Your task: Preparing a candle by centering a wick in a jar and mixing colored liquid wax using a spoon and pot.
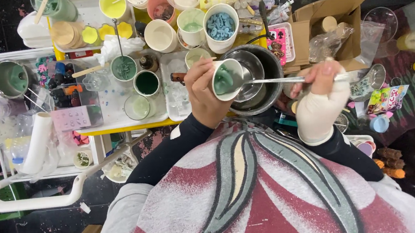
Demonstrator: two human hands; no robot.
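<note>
Nearest camera: grey and maroon sweatshirt (256, 198) fills the lower frame, black sleeves running up to both hands.
Left hand (204, 94): bare, fingers clenched around a small white cup (227, 79), tilted on its side, mouth toward the right; green liquid shows inside.
Right hand (320, 98): white glove over the palm, bare fingers pinching the handle of a metal spoon (275, 80); its bowl reaches the cup's mouth.
Cup position: held in the air just above a steel pot (259, 78) at the desk's near edge, a smaller steel bowl (251, 66) nested inside.
Step, judged: scraping or stirring green mix out of the cup over the pot; looks midway.
Next move, judged: calls for a steady tilt and keeping the spoon inside the rim so nothing drips past the pot.
Around: cups of green liquid (146, 83), cup of blue pieces (220, 26), open cardboard box (332, 21).
</note>
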